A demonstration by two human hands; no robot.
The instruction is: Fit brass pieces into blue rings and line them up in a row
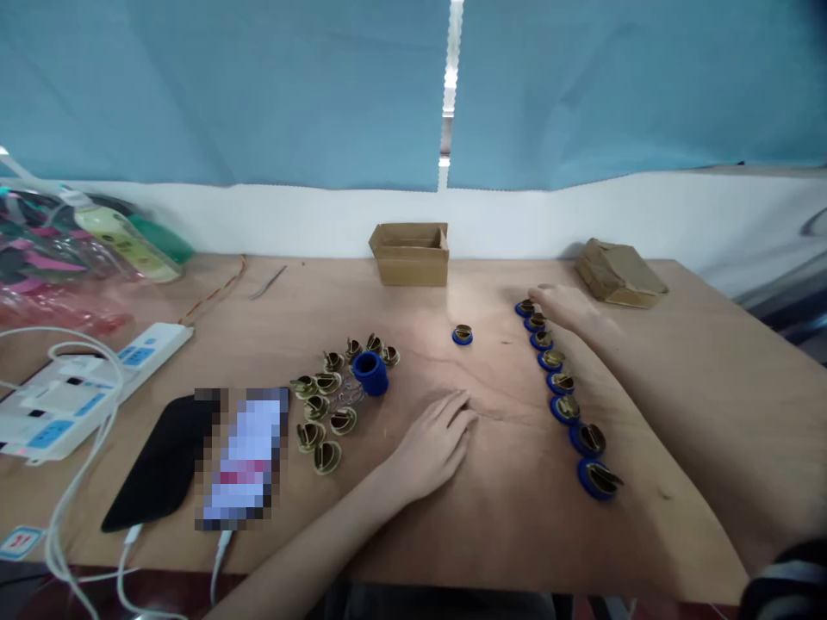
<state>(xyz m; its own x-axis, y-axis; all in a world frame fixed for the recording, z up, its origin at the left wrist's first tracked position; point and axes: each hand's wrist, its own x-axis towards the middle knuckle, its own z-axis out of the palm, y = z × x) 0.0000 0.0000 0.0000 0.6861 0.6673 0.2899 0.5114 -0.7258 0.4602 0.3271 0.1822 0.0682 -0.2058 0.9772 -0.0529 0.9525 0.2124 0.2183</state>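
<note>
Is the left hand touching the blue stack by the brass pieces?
Apart. The head view shows bare table between the left hand and the blue stack.

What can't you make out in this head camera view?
Head view: the phone screen is pixelated, unreadable.
Head view: the front wall of the open brown cardboard box hides its inside.
Head view: whether the right hand touches the farthest blue ring with a brass insert is too small to tell.
Head view: left edge cuts off pink plastic bags.
</note>
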